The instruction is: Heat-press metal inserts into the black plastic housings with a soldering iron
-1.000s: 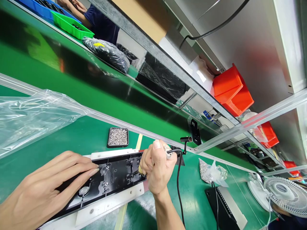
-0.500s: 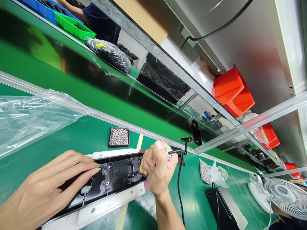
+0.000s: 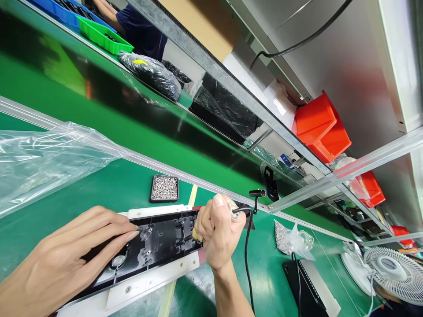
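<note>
My left hand point(image 3: 82, 246) lies stretched over the left part of a long black plastic housing point(image 3: 161, 237), its fingertips resting on the inner face. The housing is tilted in view, with ribs, small posts and a round silvery disc point(image 3: 118, 260) inside. It sits in a white fixture point(image 3: 148, 286) with strips along both long sides. My right hand point(image 3: 220, 231) is wrapped in a fist round a corded tool that looks like a soldering iron point(image 3: 195, 235), with a yellowish collar. Its dark tip points down-left into the housing's right part; the exact contact point cannot be made out.
Behind the fixture is a black tray of small metal pieces point(image 3: 164, 188). A metal tube holder point(image 3: 257, 193) stands right of my fist, near a bag of metal pieces point(image 3: 291, 237). Clear plastic point(image 3: 49, 163) lies left. A black cord point(image 3: 247, 259) hangs beside my forearm; a fan point(image 3: 390, 264) stands right.
Both hands, the tool and the housing keep their places. Only the view shifts very slightly, and the co-worker's arm at the top left has moved a little.
</note>
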`<move>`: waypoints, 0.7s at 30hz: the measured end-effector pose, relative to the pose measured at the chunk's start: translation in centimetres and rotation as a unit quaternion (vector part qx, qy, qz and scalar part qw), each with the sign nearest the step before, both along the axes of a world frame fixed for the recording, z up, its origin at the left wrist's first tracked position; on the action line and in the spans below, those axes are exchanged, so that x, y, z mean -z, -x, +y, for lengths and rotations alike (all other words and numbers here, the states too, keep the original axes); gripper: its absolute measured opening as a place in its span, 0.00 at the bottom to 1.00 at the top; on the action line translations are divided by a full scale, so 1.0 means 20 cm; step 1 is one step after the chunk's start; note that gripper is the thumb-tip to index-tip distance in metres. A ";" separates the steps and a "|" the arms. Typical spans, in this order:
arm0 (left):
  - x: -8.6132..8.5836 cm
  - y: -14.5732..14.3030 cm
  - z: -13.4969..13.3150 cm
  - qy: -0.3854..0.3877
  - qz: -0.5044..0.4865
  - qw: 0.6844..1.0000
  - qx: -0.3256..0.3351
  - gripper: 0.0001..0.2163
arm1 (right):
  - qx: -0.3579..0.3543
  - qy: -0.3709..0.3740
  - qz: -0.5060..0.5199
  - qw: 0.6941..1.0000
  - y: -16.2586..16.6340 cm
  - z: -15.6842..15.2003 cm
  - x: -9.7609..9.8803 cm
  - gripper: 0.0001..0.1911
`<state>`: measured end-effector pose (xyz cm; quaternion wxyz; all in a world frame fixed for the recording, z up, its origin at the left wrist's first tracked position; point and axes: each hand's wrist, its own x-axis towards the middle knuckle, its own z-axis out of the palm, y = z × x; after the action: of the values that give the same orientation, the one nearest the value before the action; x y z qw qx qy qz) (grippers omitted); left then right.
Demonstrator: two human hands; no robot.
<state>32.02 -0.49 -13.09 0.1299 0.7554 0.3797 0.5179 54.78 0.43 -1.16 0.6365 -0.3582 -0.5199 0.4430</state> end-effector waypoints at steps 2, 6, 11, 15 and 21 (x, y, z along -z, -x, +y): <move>0.01 0.00 0.01 -0.004 0.001 1.000 -0.003 0.12 | -0.002 0.001 0.002 1.000 0.00 0.00 0.00 0.36; 0.02 -0.02 0.02 -0.041 -0.016 0.999 -0.013 0.13 | -0.004 0.001 0.003 1.000 0.00 0.00 -0.01 0.36; -0.01 -0.03 -0.01 0.001 -0.025 1.000 0.005 0.13 | -0.001 -0.004 0.006 1.000 0.00 0.00 -0.01 0.36; 0.03 -0.02 0.02 -0.032 -0.016 0.999 0.000 0.12 | -0.005 -0.001 0.006 1.000 0.00 0.00 -0.01 0.36; 0.11 -0.01 0.05 -0.082 -0.010 0.996 -0.012 0.12 | -0.005 0.002 0.001 1.000 0.00 0.00 -0.01 0.36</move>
<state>32.21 0.50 -15.20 0.0650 0.7536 0.3433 0.5568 54.87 0.43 -0.98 0.6340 -0.3564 -0.5201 0.4478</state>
